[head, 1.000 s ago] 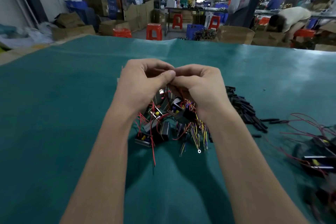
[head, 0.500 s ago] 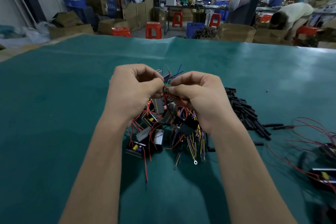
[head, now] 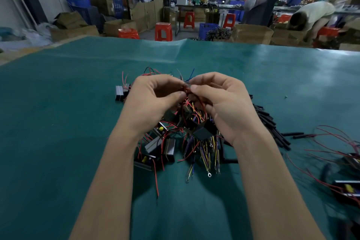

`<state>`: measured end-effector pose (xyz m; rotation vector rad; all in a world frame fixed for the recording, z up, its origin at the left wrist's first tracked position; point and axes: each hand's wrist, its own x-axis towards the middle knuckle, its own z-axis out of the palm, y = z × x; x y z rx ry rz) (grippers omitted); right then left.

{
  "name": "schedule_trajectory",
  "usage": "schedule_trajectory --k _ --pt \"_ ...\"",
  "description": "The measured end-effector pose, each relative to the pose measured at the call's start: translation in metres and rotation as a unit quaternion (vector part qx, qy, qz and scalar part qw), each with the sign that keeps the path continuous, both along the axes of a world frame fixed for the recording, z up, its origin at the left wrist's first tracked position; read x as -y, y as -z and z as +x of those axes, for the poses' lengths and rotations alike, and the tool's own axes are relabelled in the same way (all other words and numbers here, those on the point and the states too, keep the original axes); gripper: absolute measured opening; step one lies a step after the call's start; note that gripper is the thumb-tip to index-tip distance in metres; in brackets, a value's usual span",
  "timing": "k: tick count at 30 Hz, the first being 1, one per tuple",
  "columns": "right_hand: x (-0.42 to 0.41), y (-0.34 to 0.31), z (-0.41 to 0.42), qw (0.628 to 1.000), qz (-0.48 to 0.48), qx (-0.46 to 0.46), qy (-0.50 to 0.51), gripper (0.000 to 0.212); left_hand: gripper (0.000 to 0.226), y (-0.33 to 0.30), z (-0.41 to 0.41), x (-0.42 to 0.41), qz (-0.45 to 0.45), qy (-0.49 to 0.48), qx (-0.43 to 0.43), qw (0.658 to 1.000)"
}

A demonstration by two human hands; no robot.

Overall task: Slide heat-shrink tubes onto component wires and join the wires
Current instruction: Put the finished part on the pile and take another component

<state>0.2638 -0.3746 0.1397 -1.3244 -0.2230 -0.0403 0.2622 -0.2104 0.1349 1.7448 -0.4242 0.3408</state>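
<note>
Both hands raised above the middle of the desk, which is covered in green. Our left hand and right hand meet fingertip to fingertip, each grip pinched on thin red wires at the point where thumbs and forefingers touch. Whether a tube sits on the wires at that point, we cannot tell. The wires run down into the pile of components directly under the hands: small black and grey blocks with red, yellow and purple leads, some ending in ring terminals. Heat-shrink tubes, black, lie heaped just right of the pile, toward the desk's right edge. More wired components lie at the right edge. One grey block lies apart, left of the left hand.
</note>
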Motion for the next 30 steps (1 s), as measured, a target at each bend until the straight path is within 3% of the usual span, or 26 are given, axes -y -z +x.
schedule_trajectory --k 3,6,15,20,25,27,30 --pt "-0.001 -0.001 -0.001 0.999 -0.035 0.031 -0.022 0.013 0.018 0.002 0.002 -0.008 -0.045 -0.008 0.000 0.999" --pt "-0.001 0.002 -0.001 0.996 -0.068 0.061 -0.015 0.022 0.012 0.005 0.002 -0.013 -0.066 0.008 -0.008 0.998" --pt "-0.001 0.002 0.002 0.996 -0.067 0.002 0.050 0.010 0.014 0.011 0.003 -0.001 -0.165 -0.007 -0.013 0.986" --pt "0.000 0.005 0.005 0.978 -0.178 0.049 0.102 0.015 0.025 0.015 0.004 -0.001 -0.084 -0.023 0.013 0.996" --pt "-0.003 0.010 0.007 0.935 -0.324 0.084 0.115 0.015 0.023 0.014 0.007 -0.002 -0.116 -0.071 0.055 0.989" --pt "-0.006 0.011 0.007 0.942 -0.290 0.081 0.149 0.014 0.021 0.013 0.006 -0.002 -0.108 -0.059 0.063 0.990" --pt "0.000 0.008 0.011 0.970 -0.141 0.038 0.196 0.019 0.027 0.012 0.005 -0.009 -0.127 -0.091 0.068 0.985"
